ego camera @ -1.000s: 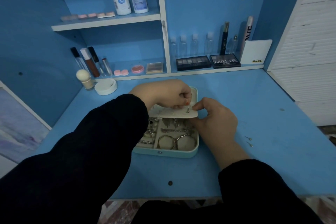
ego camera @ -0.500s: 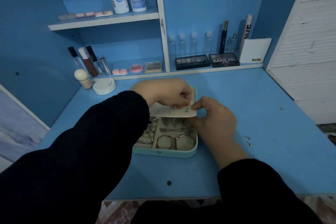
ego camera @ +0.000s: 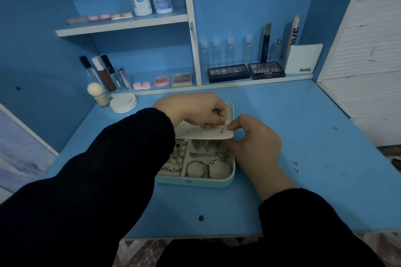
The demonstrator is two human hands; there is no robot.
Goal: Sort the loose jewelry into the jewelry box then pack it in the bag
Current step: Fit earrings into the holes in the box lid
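Observation:
An open pale-teal jewelry box (ego camera: 195, 181) lies in the middle of the blue desk, its compartments holding chains, rings and two bangles (ego camera: 208, 169). A cream earring flap (ego camera: 204, 133) is lifted over the box's rear half. My left hand (ego camera: 201, 111) pinches something small at the flap's top edge; what it is cannot be made out. My right hand (ego camera: 253, 143) pinches the flap's right corner, thumb on top. A small stud (ego camera: 221, 130) sits in the flap. Two loose stud earrings (ego camera: 296, 167) lie on the desk to the right. No bag is in view.
Round white jar (ego camera: 123, 103) and a sponge applicator (ego camera: 97, 93) stand at the back left. Shelves behind carry bottles, lip glosses, eyeshadow palettes (ego camera: 246, 72) and a white "NUDE" box (ego camera: 303, 59). White slatted panel at right. Desk's front edge is near my sleeves.
Both hands stay at the flap with only slight finger shifts; the view has drifted a little.

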